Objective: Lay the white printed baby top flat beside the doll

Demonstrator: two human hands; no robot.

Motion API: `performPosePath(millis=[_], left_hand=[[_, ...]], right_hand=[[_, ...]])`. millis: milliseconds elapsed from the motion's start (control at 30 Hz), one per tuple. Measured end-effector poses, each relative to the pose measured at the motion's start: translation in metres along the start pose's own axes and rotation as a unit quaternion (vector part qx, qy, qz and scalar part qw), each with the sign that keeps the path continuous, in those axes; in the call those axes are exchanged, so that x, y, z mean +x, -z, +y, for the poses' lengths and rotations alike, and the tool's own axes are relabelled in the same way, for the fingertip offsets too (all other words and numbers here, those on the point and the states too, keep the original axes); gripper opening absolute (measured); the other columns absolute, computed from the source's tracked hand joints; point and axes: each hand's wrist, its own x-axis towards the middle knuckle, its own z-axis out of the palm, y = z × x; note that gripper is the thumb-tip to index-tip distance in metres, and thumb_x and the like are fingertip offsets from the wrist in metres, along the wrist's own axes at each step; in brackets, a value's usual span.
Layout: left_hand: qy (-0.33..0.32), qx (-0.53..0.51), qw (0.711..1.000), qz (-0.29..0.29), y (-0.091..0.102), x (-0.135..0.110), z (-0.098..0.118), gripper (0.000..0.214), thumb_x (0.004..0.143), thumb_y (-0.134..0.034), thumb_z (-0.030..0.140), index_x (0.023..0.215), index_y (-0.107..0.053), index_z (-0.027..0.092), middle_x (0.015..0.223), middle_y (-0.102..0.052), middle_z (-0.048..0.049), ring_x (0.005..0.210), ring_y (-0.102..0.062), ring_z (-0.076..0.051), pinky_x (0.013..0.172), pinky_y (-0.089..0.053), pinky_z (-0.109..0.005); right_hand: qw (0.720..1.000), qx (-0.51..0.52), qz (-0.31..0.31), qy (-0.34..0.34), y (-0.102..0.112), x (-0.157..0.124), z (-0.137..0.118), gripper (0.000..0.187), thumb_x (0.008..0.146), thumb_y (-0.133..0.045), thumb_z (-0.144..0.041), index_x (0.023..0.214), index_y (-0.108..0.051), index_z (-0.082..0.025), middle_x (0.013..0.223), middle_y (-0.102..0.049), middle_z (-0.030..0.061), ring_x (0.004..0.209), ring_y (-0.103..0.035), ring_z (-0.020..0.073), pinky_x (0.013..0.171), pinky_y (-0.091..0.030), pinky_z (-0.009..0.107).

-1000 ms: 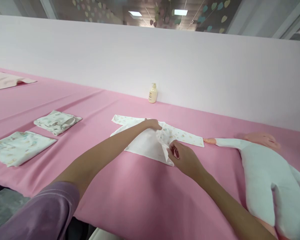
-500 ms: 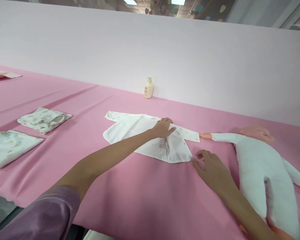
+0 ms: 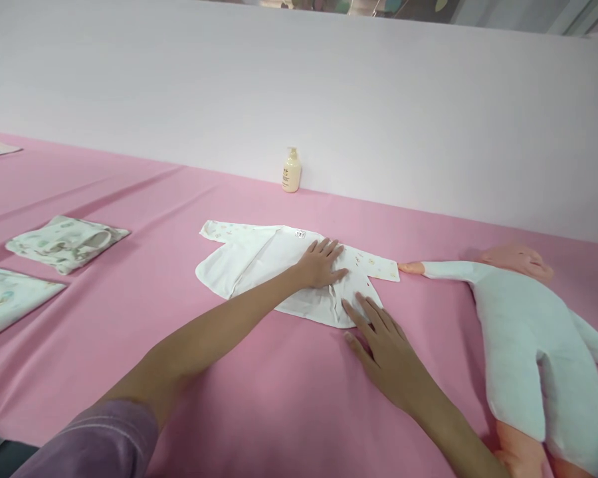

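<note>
A small white baby shirt (image 3: pixel 259 262) with patterned sleeves lies spread open on the pink cloth, its inside facing up. My left hand (image 3: pixel 321 264) rests flat on the shirt's right half, fingers stretched towards the collar. Lower down, my right hand (image 3: pixel 381 342) lies with fingers spread over the shirt's bottom right corner, the thumb on the cloth. Neither hand grips anything. The right sleeve's cuff meets the hand of a baby doll (image 3: pixel 523 318) with a white cloth body, which lies at the right.
A cream pump bottle (image 3: pixel 292 171) stands at the back against the white wall (image 3: pixel 179 86). Two folded patterned garments, the upper one (image 3: pixel 64 242) and the lower one (image 3: pixel 14 299), lie at the left on the pink cloth (image 3: pixel 144 285). A pale pink cloth piece (image 3: pixel 0 147) sits far left.
My right hand has moved left from beside the shirt's corner onto it, its fingers now spread. My left hand has flattened on the shirt. The view has shifted slightly right and down.
</note>
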Motion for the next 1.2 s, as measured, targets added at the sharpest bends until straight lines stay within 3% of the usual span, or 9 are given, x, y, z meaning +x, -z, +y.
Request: performPosePath(millis=[100, 200, 333, 533, 633, 767, 933, 1067, 1200], left_hand=[[-0.003, -0.039, 0.999, 0.031, 0.004, -0.004, 0.003, 0.085, 0.106, -0.021, 0.073, 0.173, -0.024, 0.019, 0.181, -0.021, -0.0093, 0.169, -0.013, -0.031, 0.137, -0.011, -0.052], [-0.008, -0.101, 0.986, 0.13, 0.021, -0.014, 0.0, 0.077, 0.11, -0.012, 0.065, 0.171, -0.024, 0.02, 0.178, -0.031, -0.009, 0.166, -0.025, -0.024, 0.137, -0.018, -0.045], [-0.023, -0.07, 0.973, 0.217, 0.057, -0.044, -0.036, 0.064, 0.112, -0.025, 0.06, 0.16, -0.046, 0.022, 0.167, -0.05, -0.0099, 0.157, -0.042, -0.024, 0.133, -0.029, -0.044], [0.104, 0.003, 0.986, 0.127, 0.095, -0.097, -0.141, 0.055, 0.108, -0.038, 0.055, 0.149, -0.057, 0.024, 0.16, -0.056, -0.0087, 0.151, -0.047, -0.03, 0.128, -0.033, -0.052], [0.179, -0.026, 0.98, 0.08, 0.105, -0.106, -0.172, 0.057, 0.101, -0.047, 0.06, 0.143, -0.062, 0.025, 0.152, -0.062, -0.009, 0.144, -0.051, -0.032, 0.123, -0.039, -0.048], [0.217, -0.039, 0.974, 0.046, 0.122, -0.093, -0.179, 0.067, 0.09, -0.059, 0.071, 0.139, -0.063, 0.026, 0.137, -0.069, -0.0093, 0.142, -0.05, -0.035, 0.121, -0.038, -0.051], [0.22, -0.037, 0.971, -0.082, 0.144, -0.06, -0.175, 0.069, 0.078, -0.066, 0.081, 0.125, -0.067, 0.03, 0.136, -0.067, -0.0103, 0.125, -0.059, -0.035, 0.101, -0.05, -0.047], [0.197, -0.05, 0.965, -0.164, 0.152, -0.034, -0.179, 0.067, 0.073, -0.07, 0.079, 0.118, -0.067, 0.029, 0.128, -0.071, -0.0085, 0.108, -0.065, -0.031, 0.088, -0.052, -0.039], [0.166, -0.058, 0.965, -0.193, 0.156, -0.011, -0.187, 0.064, 0.071, -0.073, 0.075, 0.114, -0.069, 0.028, 0.117, -0.073, -0.0086, 0.104, -0.067, -0.03, 0.087, -0.052, -0.038]], right_hand=[[1.0, 0.003, 0.004, -0.002, 0.0, 0.0, -0.001, 0.066, 0.113, -0.039, -0.049, 0.174, -0.017, -0.039, 0.179, -0.027, 0.0022, 0.165, -0.028, 0.0306, 0.129, -0.038, 0.06], [1.0, 0.008, 0.023, -0.013, -0.002, 0.0, -0.001, 0.07, 0.114, -0.037, -0.048, 0.176, -0.007, -0.035, 0.179, -0.026, 0.0036, 0.166, -0.024, 0.03, 0.132, -0.031, 0.062], [0.998, 0.015, 0.056, -0.03, -0.002, -0.001, -0.004, 0.067, 0.114, -0.036, -0.047, 0.175, -0.01, -0.034, 0.18, -0.024, 0.0032, 0.166, -0.023, 0.031, 0.133, -0.028, 0.063], [0.995, 0.018, 0.086, -0.046, 0.004, 0.004, -0.009, 0.06, 0.112, -0.036, -0.052, 0.168, -0.031, -0.029, 0.174, -0.037, 0.0075, 0.161, -0.035, 0.0336, 0.13, -0.032, 0.064], [0.994, 0.036, 0.08, -0.066, 0.011, 0.033, 0.0, 0.056, 0.109, -0.04, -0.059, 0.152, -0.054, -0.026, 0.158, -0.057, 0.0118, 0.15, -0.049, 0.0366, 0.124, -0.039, 0.062], [0.992, 0.069, 0.028, -0.104, 0.019, 0.115, 0.033, 0.053, 0.103, -0.048, -0.061, 0.135, -0.065, -0.022, 0.142, -0.068, 0.0142, 0.139, -0.056, 0.0392, 0.117, -0.044, 0.06], [0.987, 0.133, -0.046, -0.075, 0.016, 0.224, 0.074, 0.059, 0.094, -0.064, -0.064, 0.133, -0.064, -0.019, 0.144, -0.064, 0.0167, 0.134, -0.058, 0.0353, 0.11, -0.049, 0.048], [0.973, 0.185, -0.109, -0.088, 0.013, 0.265, 0.084, 0.062, 0.082, -0.073, -0.074, 0.117, -0.069, -0.023, 0.121, -0.072, 0.0112, 0.107, -0.066, 0.0281, 0.088, -0.054, 0.038], [0.962, 0.183, -0.193, -0.057, 0.019, 0.283, 0.084, 0.062, 0.073, -0.075, -0.084, 0.085, -0.064, -0.024, 0.088, -0.065, 0.0035, 0.08, -0.058, 0.0222, 0.069, -0.044, 0.033]])
